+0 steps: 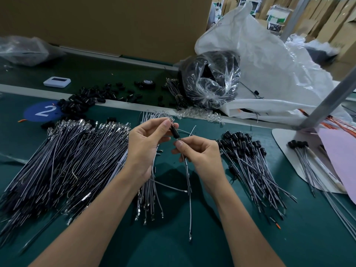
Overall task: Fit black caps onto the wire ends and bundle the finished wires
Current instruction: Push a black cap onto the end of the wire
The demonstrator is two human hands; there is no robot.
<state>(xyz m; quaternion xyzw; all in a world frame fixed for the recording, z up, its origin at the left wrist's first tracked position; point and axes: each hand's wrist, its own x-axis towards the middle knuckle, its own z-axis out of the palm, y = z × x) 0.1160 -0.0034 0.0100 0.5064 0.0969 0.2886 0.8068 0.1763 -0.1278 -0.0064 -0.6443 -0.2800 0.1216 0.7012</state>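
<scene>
The left hand [146, 143] pinches a black cap [174, 132] between thumb and forefinger, holding it tilted above the green mat [173, 237]. The right hand [200, 153] pinches the grey wire [187, 182] just below the cap, its upper end meeting the cap's lower opening. The rest of the wire hangs down between the forearms, a small metal terminal at its far tip. The left hand also grips a small bunch of uncapped wires [150, 197] that fans out beneath its palm.

Left of the hands lies a large heap of bare wires [63, 162] with metal ends. To the right, well apart, rests a pile of capped wires [254, 166], their black caps clustered at the top. Loose black caps [81, 105] are scattered behind the heap beside a blue disc marked 2 [43, 111]. Farther back sit a clear bag of black parts [211, 79], a roll of tape [147, 84] and a white device [57, 81].
</scene>
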